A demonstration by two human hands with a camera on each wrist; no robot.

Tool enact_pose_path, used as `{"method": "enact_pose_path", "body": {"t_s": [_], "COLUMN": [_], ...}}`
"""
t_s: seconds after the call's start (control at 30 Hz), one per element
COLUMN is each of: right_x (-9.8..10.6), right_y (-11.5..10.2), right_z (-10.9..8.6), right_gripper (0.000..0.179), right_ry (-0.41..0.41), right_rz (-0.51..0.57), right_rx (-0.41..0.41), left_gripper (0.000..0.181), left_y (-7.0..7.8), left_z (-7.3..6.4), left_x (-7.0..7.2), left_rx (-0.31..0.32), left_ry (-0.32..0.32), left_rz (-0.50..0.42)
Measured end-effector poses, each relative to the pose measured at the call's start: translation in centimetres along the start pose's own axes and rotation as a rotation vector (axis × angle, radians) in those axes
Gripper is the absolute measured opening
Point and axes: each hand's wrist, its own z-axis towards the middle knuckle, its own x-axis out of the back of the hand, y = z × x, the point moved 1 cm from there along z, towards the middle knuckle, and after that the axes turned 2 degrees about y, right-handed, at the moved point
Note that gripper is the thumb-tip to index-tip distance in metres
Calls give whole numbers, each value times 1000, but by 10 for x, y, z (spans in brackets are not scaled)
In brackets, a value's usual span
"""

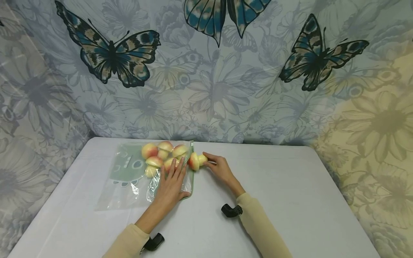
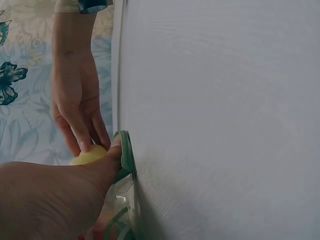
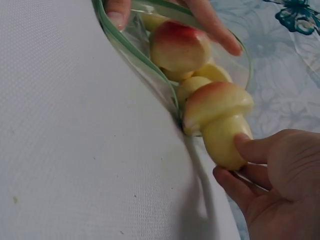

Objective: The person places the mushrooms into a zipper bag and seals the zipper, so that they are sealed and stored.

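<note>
My right hand (image 1: 221, 167) pinches the pale yellow stem of a toy mushroom (image 3: 220, 105) between thumb and fingertips. Its red-and-yellow cap points into the mouth of a clear zip bag (image 1: 126, 195) with a green edge. Several similar mushrooms (image 1: 154, 162) lie inside the bag. My left hand (image 1: 171, 186) rests over the bag near its mouth, fingers straight and spread, thumb at the near end of the green edge. From the right wrist view, the mouth gapes between that thumb and the fingers. Part of the bag is hidden beneath the left hand.
The bag lies on a white-covered table (image 1: 274, 186), towards its far left side. Behind the table rises a wall covering (image 1: 216, 107) printed with butterflies and flowers. A black camera (image 1: 231, 210) sits at the right wrist, another (image 1: 154, 242) at the left.
</note>
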Motion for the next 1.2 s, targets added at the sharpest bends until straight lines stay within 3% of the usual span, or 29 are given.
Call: {"method": "enact_pose_path", "body": {"t_s": [0.23, 0.6, 0.93, 1.2], "right_x": [-9, -17, -14, -17], "right_y": [-5, -12, -11, -9], "right_z": [-2, -8, -11, -11], "right_gripper": [40, 31, 25, 19], "right_ry": [20, 144, 158, 144], "right_rz": [40, 64, 91, 27], "right_rx": [20, -17, 68, 27], "left_gripper": [110, 111, 110, 111], "left_y": [0, 2, 2, 4], "left_z": [1, 2, 3, 3], "left_x": [1, 2, 4, 2], "left_rx": [2, 19, 7, 5], "left_ry": [1, -19, -18, -43], "left_rz": [-10, -22, 13, 48]}}
